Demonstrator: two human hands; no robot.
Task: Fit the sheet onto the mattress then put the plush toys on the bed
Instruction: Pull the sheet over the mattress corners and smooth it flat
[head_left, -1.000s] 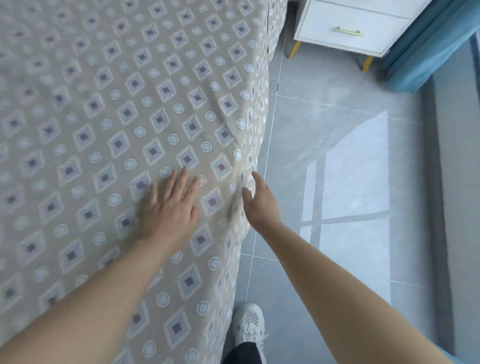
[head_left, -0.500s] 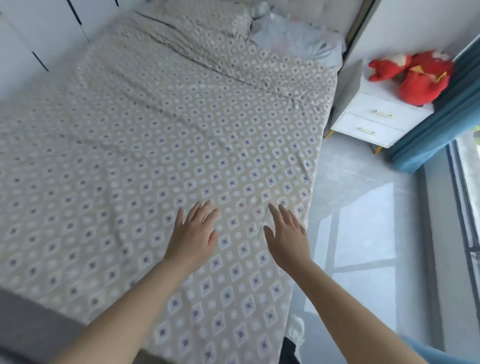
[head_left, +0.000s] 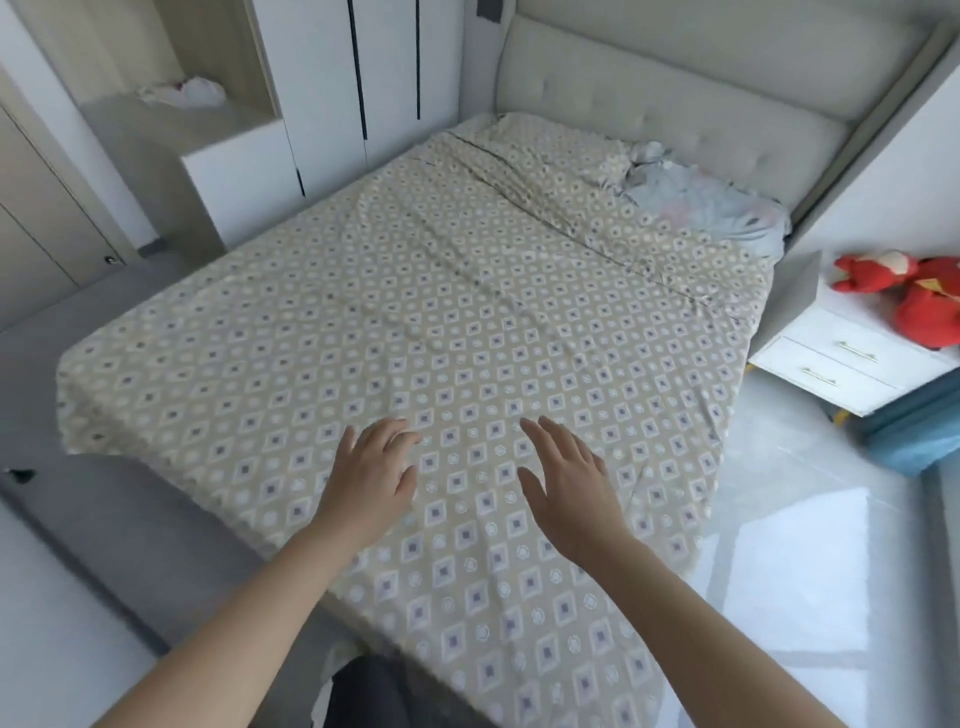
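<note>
Hovering over the sheet, left hand and right hand are both empty with fingers spread. Sheet covers the bed; plush toys sit on the nightstand. Risk: tugging the near edge could loosen the wrinkled headboard end. Mattress hidden; corner tuck indeterminate; toys cut off by the frame.

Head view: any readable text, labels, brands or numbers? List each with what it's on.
None readable.
The sheet carries only a diamond-and-circle print, no words.
The red plush toys, the nightstand and the wardrobe show no lettering.
</note>
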